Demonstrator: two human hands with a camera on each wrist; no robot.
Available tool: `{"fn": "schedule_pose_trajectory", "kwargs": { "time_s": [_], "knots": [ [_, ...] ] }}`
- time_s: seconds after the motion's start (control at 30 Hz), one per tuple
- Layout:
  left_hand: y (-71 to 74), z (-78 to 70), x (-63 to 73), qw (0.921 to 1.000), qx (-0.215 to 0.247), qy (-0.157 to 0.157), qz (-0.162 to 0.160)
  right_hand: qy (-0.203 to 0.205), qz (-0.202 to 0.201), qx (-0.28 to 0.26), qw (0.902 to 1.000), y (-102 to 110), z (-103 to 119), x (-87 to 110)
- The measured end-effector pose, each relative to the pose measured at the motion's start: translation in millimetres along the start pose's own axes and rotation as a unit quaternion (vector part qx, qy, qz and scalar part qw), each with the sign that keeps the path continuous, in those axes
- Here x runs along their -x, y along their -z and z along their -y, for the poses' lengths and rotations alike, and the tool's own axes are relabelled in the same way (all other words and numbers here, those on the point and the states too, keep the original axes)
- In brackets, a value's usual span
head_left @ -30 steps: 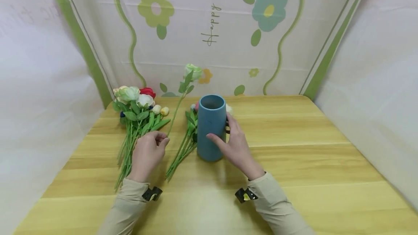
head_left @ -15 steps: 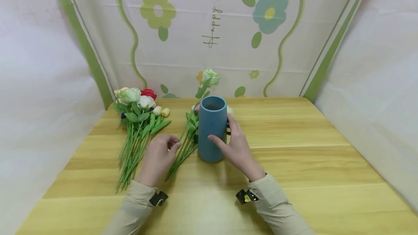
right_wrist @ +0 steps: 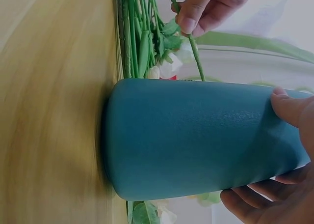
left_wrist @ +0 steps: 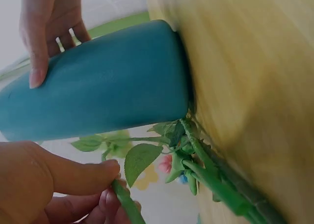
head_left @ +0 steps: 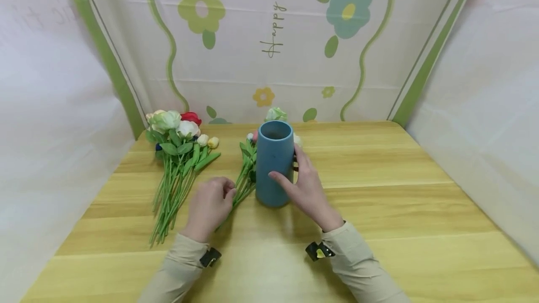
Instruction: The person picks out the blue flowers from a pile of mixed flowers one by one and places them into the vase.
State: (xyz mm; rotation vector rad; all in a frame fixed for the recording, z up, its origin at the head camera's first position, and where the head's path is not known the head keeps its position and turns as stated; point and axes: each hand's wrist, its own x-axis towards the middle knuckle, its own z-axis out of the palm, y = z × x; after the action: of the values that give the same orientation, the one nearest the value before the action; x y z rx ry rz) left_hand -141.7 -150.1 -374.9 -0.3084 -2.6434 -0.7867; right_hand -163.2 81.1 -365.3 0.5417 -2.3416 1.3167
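Note:
A blue vase point(head_left: 274, 167) stands upright on the wooden table, its mouth open at the top. My right hand point(head_left: 308, 191) holds it from the right side, thumb across the front and fingers reaching round behind. Left of the vase, my left hand point(head_left: 210, 207) pinches the green stem point(left_wrist: 126, 204) of a pale green rose between thumb and fingers. In the head view the bloom of this rose point(head_left: 275, 114) shows just behind the vase's rim, and the vase hides part of its stem. The right wrist view shows the pinched stem point(right_wrist: 195, 57) running behind the vase.
At the left lies a larger bunch of flowers point(head_left: 172, 148) with white, red and cream blooms. A smaller bunch point(head_left: 245, 165) lies partly behind the vase, its stems close to my left hand. A printed cloth point(head_left: 236, 60) hangs behind the table's back edge.
My left hand has moved right, closer to the vase, carrying the rose. The bloom has dropped and swung right to behind the vase. My right hand stays on the vase.

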Motion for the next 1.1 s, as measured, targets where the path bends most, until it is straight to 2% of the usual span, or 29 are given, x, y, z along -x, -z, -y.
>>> {"fn": "schedule_pose_trajectory", "kwargs": {
  "time_s": [0.2,0.3,0.53,0.87,1.1],
  "knots": [
    [-6.2,0.1,0.6,0.9991,-0.040,-0.009,-0.011,0.002,-0.003,0.002,1.0000,0.1,0.5,-0.2],
    [-6.9,-0.1,0.8,0.9986,-0.053,-0.004,0.003,0.007,-0.006,0.005,0.9999,0.5,0.9,-0.8],
    [-7.6,-2.6,6.9,0.9972,-0.039,0.017,0.061,0.013,-0.003,0.010,0.9999,-1.4,-0.7,-0.2],
    [-9.0,-1.1,6.6,0.9949,-0.025,0.035,0.091,0.014,-0.002,0.012,0.9998,-0.4,0.4,0.2],
    [-5.9,-3.7,7.0,0.9958,-0.022,0.027,0.085,0.015,0.002,0.018,0.9997,-0.3,0.8,1.3]
  ]
}}
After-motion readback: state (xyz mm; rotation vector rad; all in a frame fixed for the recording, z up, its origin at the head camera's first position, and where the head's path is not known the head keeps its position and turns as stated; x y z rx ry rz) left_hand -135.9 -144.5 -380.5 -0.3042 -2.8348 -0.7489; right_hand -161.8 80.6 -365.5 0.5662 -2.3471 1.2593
